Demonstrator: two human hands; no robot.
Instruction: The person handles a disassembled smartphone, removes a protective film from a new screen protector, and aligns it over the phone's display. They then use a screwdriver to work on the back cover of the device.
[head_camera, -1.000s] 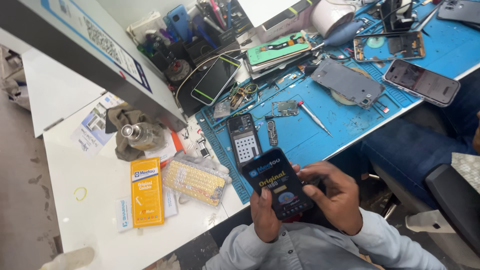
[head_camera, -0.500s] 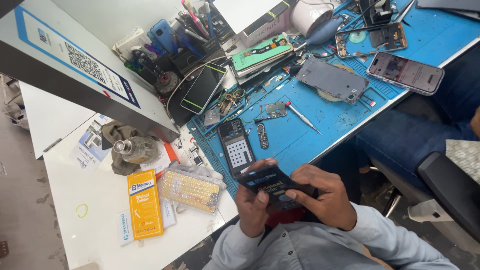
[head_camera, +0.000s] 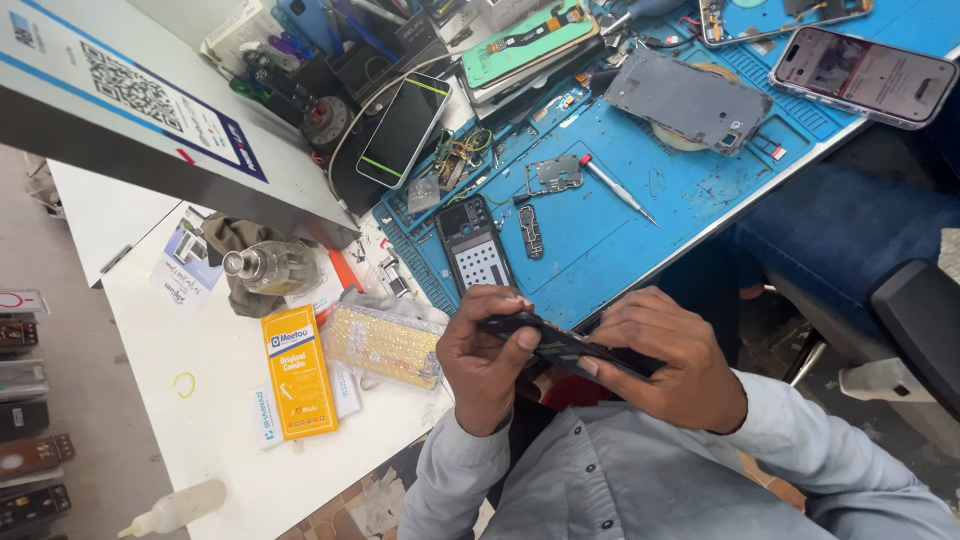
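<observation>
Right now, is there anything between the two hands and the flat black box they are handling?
Nothing visible: the left hand and the right hand both grip the flat black box directly, held edge-on above the lap.

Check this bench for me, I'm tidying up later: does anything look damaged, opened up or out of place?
Yes. A phone with its back off lies on the blue mat, beside a loose metal bracket and a screwdriver. Both hands hold a dark flat package.

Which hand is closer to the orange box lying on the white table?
Left. The left hand grips the dark flat box at its end toward the orange box; the right hand holds the far end.
</observation>
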